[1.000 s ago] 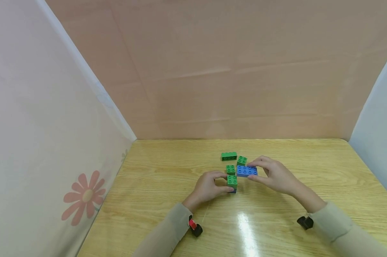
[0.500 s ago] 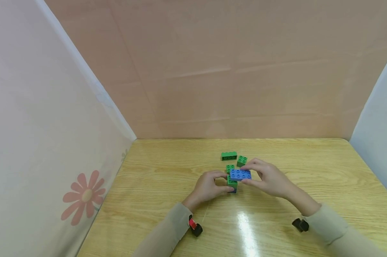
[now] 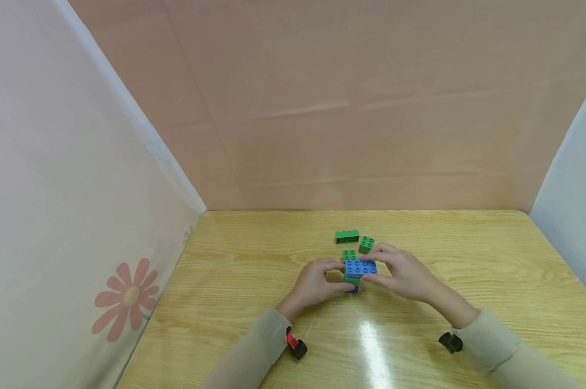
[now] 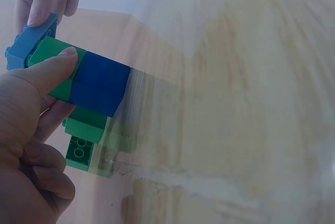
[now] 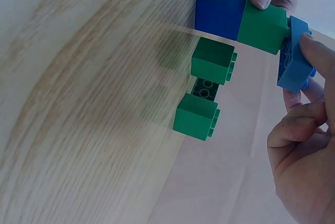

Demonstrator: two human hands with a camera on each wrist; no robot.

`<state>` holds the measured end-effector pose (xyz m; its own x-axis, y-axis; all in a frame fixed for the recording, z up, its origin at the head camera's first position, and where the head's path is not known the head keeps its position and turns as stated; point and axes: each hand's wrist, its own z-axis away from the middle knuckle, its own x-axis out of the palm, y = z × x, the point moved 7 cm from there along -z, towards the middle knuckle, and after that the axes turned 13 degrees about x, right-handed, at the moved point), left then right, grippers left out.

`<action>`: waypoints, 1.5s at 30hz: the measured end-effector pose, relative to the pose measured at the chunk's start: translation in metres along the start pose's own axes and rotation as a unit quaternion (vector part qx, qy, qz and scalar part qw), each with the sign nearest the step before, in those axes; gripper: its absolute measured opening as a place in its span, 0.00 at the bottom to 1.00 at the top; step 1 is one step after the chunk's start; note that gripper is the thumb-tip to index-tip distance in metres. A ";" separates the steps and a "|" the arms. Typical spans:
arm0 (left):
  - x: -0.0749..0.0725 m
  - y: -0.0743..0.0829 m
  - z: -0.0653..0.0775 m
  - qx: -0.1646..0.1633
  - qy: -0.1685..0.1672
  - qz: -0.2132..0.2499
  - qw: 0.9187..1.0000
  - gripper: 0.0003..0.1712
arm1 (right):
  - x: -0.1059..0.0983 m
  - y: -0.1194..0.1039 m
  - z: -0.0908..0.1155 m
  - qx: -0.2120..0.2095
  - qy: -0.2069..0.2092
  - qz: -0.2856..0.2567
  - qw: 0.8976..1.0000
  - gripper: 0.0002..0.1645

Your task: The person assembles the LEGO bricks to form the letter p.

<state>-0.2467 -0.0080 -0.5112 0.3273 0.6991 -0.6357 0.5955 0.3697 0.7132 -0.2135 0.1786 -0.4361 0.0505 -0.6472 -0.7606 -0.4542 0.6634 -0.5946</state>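
My left hand (image 3: 317, 282) pinches a short stack between thumb and fingers: a green building block (image 4: 57, 67) on top of a dark blue block (image 4: 99, 82) that stands on the table. With thumb and fingertips my right hand (image 3: 405, 271) holds a long blue building block (image 3: 361, 268) by its right end. The long block's left end lies over the green block's studs; in the right wrist view it is slightly tilted, right at the stud tops (image 5: 288, 28), and its other end overhangs to the right.
Behind the stack stand two small green blocks, one close by (image 3: 349, 255) and one farther right (image 3: 367, 245). A longer green block (image 3: 347, 236) lies on its side at the back. The wooden table (image 3: 254, 243) meets a fabric backdrop (image 3: 293, 135).
My right hand has carried the long blue block left and toward me, from beside the stack to over the green block. My left hand has stayed on the stack.
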 end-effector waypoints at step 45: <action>0.000 0.006 -0.001 0.016 0.001 -0.011 1.000 0.28 | -0.002 -0.013 0.001 -0.026 0.008 0.057 0.998 0.25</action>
<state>-0.2435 -0.0054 -0.5063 0.3123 0.6920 -0.6509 0.6252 0.3661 0.6893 -0.2068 0.1720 -0.4270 -0.0181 -0.5741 -0.8186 -0.5018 0.7133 -0.4892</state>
